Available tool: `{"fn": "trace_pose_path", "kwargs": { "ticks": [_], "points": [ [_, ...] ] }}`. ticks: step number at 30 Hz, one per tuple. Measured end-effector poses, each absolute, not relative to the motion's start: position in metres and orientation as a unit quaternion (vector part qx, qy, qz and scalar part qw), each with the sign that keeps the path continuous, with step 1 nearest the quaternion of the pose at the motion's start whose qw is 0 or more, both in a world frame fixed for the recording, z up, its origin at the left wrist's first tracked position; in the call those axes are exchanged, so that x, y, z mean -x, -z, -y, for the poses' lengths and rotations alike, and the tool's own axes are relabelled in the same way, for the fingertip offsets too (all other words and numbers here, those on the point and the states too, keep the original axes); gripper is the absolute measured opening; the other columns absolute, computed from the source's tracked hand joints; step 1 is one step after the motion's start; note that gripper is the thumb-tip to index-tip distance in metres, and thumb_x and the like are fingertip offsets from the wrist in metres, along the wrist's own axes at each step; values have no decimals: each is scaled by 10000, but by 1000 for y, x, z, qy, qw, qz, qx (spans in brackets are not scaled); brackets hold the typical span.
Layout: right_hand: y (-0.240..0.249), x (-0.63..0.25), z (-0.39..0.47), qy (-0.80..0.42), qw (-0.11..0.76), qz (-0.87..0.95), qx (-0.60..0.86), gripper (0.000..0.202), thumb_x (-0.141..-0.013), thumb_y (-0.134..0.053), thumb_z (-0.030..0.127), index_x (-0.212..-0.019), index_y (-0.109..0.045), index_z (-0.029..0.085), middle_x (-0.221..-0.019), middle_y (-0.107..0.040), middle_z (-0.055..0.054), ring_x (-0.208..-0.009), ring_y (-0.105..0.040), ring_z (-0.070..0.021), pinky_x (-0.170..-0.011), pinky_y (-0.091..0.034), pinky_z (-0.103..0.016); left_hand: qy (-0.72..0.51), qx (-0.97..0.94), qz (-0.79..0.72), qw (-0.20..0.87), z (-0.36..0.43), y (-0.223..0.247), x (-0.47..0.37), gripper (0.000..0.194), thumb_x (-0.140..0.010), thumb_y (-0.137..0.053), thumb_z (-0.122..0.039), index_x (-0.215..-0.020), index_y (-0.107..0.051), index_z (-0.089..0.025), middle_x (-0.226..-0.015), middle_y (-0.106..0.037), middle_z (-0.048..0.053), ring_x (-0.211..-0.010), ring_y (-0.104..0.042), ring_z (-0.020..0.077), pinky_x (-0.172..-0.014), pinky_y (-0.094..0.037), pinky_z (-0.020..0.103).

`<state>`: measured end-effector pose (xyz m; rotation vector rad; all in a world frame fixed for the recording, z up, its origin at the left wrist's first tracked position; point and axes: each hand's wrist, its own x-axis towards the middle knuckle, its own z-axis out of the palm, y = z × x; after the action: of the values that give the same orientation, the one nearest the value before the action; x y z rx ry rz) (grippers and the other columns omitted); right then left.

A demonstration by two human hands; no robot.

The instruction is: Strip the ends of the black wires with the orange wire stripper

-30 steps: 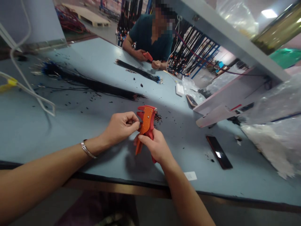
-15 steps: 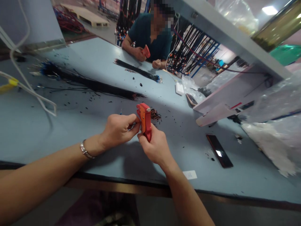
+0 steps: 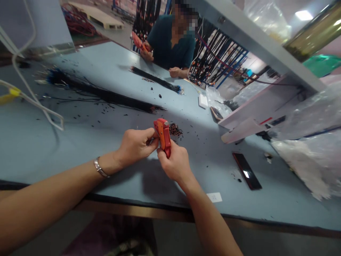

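My right hand (image 3: 174, 161) is wrapped round the handle of a red and orange wire stripper (image 3: 163, 133), held upright above the table. The fingers of my left hand (image 3: 138, 144) are pinched together right at the stripper's jaw side, on a thin dark wire that my fingertips mostly hide. Just behind the stripper lies a small heap of cut black and copper-coloured wire ends (image 3: 176, 130). Farther off, a long bundle of black wires (image 3: 106, 94) stretches across the table, its stripped tips pointing towards the stripper.
Across the table (image 3: 112, 135) sits a co-worker (image 3: 170, 42) holding a red tool (image 3: 140, 42), with a shorter wire bundle (image 3: 157, 79) in front. A phone (image 3: 247, 170) and a white label (image 3: 214, 197) lie right. White cords (image 3: 54, 121) hang left; a shelf post (image 3: 255, 42) slants across the right.
The stripper's jaws and orange lever have drawn closer together in my right hand. My left hand stays almost in place. The co-worker's hand with the red tool has swung left.
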<state>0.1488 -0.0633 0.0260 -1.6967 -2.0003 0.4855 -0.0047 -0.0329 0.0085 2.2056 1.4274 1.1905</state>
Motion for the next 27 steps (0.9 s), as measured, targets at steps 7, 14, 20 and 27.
{"fn": "trace_pose_path", "kwargs": {
  "ticks": [7, 14, 20, 27],
  "points": [
    [-28, -146, 63, -140, 186, 737, 635, 134, -808, -523, 308, -807, -578, 187, -626, -591, -26, -556, -506, -171, -565, -249, -282, -397, -752, -509, 137, 33, -7, 4, 168, -791, -557, -294, -662, -593, -191, -521, -557, -33, -463, -438, 93, -499, -283, 217],
    [-21, -147, 58, -114, 164, 739, 643, 150, -823, -540, 324, -809, -601, 188, -638, -611, -33, -553, -511, -170, -557, -217, -284, -393, -738, -518, 181, 32, -8, 3, 165, -787, -559, -291, -679, -618, -181, -550, -569, -31, -501, -464, 98, -509, -301, 210],
    [-12, -148, 53, -116, 166, 735, 648, 157, -823, -559, 334, -805, -622, 191, -646, -625, -35, -560, -511, -167, -556, -229, -276, -402, -705, -527, 253, 28, -7, 1, 170, -761, -560, -285, -693, -652, -160, -545, -573, -29, -508, -471, 99, -501, -319, 201],
    [-9, -147, 50, -106, 169, 733, 650, 181, -829, -572, 350, -835, -647, 185, -661, -646, -46, -564, -537, -171, -558, -256, -271, -406, -689, -533, 275, 26, -6, 0, 183, -761, -568, -299, -702, -662, -155, -546, -564, -27, -517, -469, 101, -506, -325, 202]
  ]
}}
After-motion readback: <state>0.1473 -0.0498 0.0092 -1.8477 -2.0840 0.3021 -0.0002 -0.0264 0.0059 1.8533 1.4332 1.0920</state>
